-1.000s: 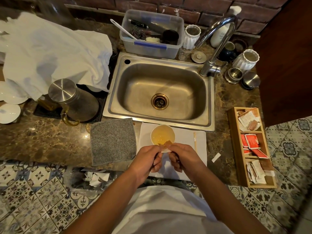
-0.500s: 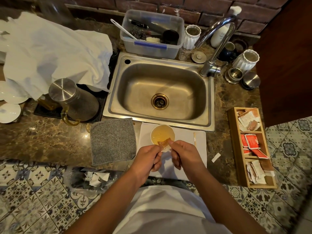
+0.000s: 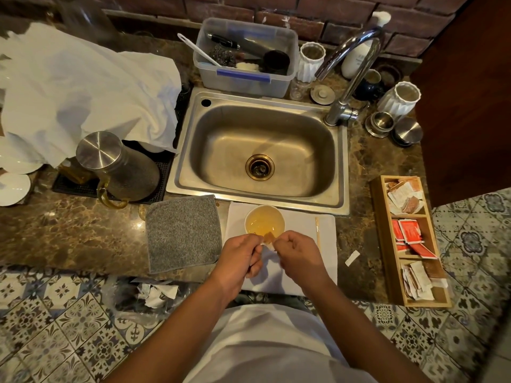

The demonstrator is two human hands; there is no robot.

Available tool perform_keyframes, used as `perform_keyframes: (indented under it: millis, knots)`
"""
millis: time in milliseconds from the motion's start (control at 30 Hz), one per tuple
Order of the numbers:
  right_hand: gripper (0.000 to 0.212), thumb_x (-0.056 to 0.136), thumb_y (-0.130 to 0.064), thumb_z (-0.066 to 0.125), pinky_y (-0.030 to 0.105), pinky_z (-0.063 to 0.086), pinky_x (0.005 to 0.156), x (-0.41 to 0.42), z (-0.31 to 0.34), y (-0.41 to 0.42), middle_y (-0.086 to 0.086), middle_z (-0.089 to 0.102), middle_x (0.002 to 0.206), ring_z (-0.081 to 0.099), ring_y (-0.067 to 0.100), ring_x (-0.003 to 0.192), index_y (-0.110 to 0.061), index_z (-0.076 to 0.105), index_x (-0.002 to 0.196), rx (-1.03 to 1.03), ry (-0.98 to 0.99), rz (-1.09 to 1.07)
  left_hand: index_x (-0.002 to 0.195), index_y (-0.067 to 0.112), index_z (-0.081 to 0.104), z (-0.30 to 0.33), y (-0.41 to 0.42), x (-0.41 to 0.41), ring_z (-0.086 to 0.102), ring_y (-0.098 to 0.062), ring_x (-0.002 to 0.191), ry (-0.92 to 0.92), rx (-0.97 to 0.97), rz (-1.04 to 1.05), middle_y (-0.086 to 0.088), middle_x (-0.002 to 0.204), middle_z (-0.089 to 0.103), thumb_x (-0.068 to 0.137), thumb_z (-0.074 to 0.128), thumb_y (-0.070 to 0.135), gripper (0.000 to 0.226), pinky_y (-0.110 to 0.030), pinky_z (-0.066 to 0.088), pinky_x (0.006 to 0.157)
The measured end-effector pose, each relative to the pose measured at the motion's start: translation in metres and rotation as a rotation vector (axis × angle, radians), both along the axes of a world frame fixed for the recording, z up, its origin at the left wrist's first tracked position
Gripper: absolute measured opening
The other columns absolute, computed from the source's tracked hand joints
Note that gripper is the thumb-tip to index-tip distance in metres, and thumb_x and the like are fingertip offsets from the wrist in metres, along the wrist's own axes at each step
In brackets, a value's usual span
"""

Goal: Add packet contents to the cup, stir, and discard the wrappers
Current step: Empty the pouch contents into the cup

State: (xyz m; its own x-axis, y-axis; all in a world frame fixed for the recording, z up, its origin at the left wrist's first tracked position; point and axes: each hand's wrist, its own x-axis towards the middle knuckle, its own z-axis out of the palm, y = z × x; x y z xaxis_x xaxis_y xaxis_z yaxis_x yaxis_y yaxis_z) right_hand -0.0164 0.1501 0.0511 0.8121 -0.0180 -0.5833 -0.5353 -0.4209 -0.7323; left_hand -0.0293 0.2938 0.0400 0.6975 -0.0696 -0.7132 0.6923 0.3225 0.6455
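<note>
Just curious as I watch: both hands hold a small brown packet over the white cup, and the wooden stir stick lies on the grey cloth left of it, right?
Not quite. In the head view the wooden stir stick lies on the white napkin, right of the white cup, not on the grey cloth. The rest holds.

Brick wall [image 3: 276, 6], marble counter [image 3: 69, 236], steel sink [image 3: 260, 150], patterned floor tiles [image 3: 69, 327].

White cup [image 3: 264, 220] with amber-yellow liquid at lower centre, on a pale white mat [image 3: 298, 244]. Grey speckled cloth [image 3: 184, 233] to its left. Brown marbled counter [image 3: 69, 239]. Red packets [image 3: 409, 233] in a light wooden tray [image 3: 385, 244] at right. Blue-and-white patterned floor tiles [image 3: 55, 327] along the bottom. Red-brown brick wall [image 3: 276, 12] on top.
</note>
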Motion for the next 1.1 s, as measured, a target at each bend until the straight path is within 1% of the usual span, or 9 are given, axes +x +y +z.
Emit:
perform_keyframes:
  millis: [133, 233, 333, 400, 633, 767, 867, 967, 1100]
  knots:
    - [0.025, 0.095, -0.012, 0.057, 0.028, 0.044, 0.048, -0.001, 0.001, -0.004, 0.004, 0.057, 0.055, 0.051, 0.014, 0.046, -0.006, 0.063, 0.072, -0.018, -0.038, -0.059, 0.059, 0.015, 0.052, 0.001, 0.000, 0.000, 0.027, -0.015, 0.040, 0.011, 0.009, -0.006, -0.001, 0.046, 0.033, 0.099, 0.052, 0.011, 0.041, -0.022, 0.020, 0.038]
    - [0.030, 0.095, -0.013, 0.058, 0.027, 0.040, 0.045, 0.004, 0.005, -0.003, 0.011, 0.055, 0.054, 0.047, 0.020, 0.044, -0.007, 0.061, 0.066, 0.057, 0.065, -0.109, 0.055, 0.018, 0.052, 0.002, -0.001, -0.001, 0.027, -0.016, 0.042, 0.003, 0.002, -0.016, -0.003, 0.047, 0.031, 0.099, 0.052, 0.012, 0.045, -0.024, 0.019, 0.040]
    - [0.036, 0.098, -0.018, 0.060, 0.025, 0.037, 0.041, 0.004, 0.011, -0.006, 0.011, 0.056, 0.054, 0.046, 0.019, 0.042, -0.007, 0.062, 0.064, 0.215, 0.172, -0.195, 0.053, 0.019, 0.051, 0.003, 0.000, -0.004, 0.027, -0.016, 0.042, -0.015, -0.014, -0.024, -0.003, 0.047, 0.031, 0.099, 0.052, 0.012, 0.047, -0.024, 0.020, 0.041]
    - [0.036, 0.099, -0.023, 0.063, 0.024, 0.037, 0.042, 0.001, 0.012, -0.008, 0.008, 0.056, 0.053, 0.047, 0.017, 0.042, -0.008, 0.063, 0.067, 0.255, 0.174, -0.134, 0.054, 0.017, 0.051, 0.004, 0.000, -0.004, 0.028, -0.016, 0.041, -0.026, -0.025, -0.040, -0.003, 0.046, 0.031, 0.099, 0.052, 0.011, 0.045, -0.024, 0.020, 0.041]
    - [0.038, 0.099, -0.032, 0.065, 0.025, 0.037, 0.043, 0.002, 0.009, -0.004, 0.004, 0.051, 0.052, 0.042, 0.014, 0.042, -0.012, 0.059, 0.068, 0.195, 0.127, -0.061, 0.055, 0.017, 0.051, 0.005, 0.002, -0.005, 0.028, -0.016, 0.041, -0.039, -0.002, -0.047, -0.002, 0.046, 0.032, 0.099, 0.053, 0.013, 0.044, -0.024, 0.021, 0.042]
    - [0.020, 0.098, -0.014, 0.063, 0.028, 0.039, 0.047, 0.001, 0.007, -0.004, 0.006, 0.054, 0.057, 0.045, 0.017, 0.048, -0.009, 0.062, 0.079, 0.243, 0.135, -0.069, 0.056, 0.016, 0.051, 0.004, 0.004, -0.005, 0.029, -0.016, 0.040, -0.038, 0.014, -0.044, -0.003, 0.046, 0.033, 0.100, 0.051, 0.012, 0.044, -0.024, 0.022, 0.041]
    - [0.029, 0.099, -0.013, 0.059, 0.028, 0.035, 0.047, 0.001, 0.006, -0.005, 0.003, 0.051, 0.051, 0.042, 0.018, 0.047, -0.009, 0.059, 0.071, 0.279, 0.171, -0.062, 0.056, 0.016, 0.052, 0.004, 0.004, -0.006, 0.030, -0.017, 0.041, -0.033, 0.017, -0.050, -0.002, 0.046, 0.035, 0.100, 0.052, 0.013, 0.044, -0.024, 0.024, 0.040]
    - [0.023, 0.101, -0.014, 0.060, 0.028, 0.038, 0.047, -0.002, 0.007, -0.009, 0.003, 0.055, 0.055, 0.046, 0.016, 0.047, -0.010, 0.062, 0.078, 0.343, 0.120, -0.059, 0.064, 0.010, 0.054, 0.006, 0.006, -0.007, 0.036, -0.020, 0.042, -0.070, 0.081, -0.118, -0.007, 0.048, 0.041, 0.101, 0.054, 0.017, 0.037, -0.026, 0.028, 0.040]
    - [0.014, 0.101, -0.018, 0.062, 0.027, 0.043, 0.047, -0.008, 0.009, -0.017, 0.004, 0.061, 0.060, 0.052, 0.016, 0.051, -0.010, 0.064, 0.090, 0.377, 0.041, -0.003, 0.086, -0.001, 0.065, 0.011, 0.002, -0.012, 0.045, -0.017, 0.041, -0.225, 0.242, -0.239, -0.011, 0.051, 0.051, 0.101, 0.060, 0.023, 0.029, -0.027, 0.035, 0.044]
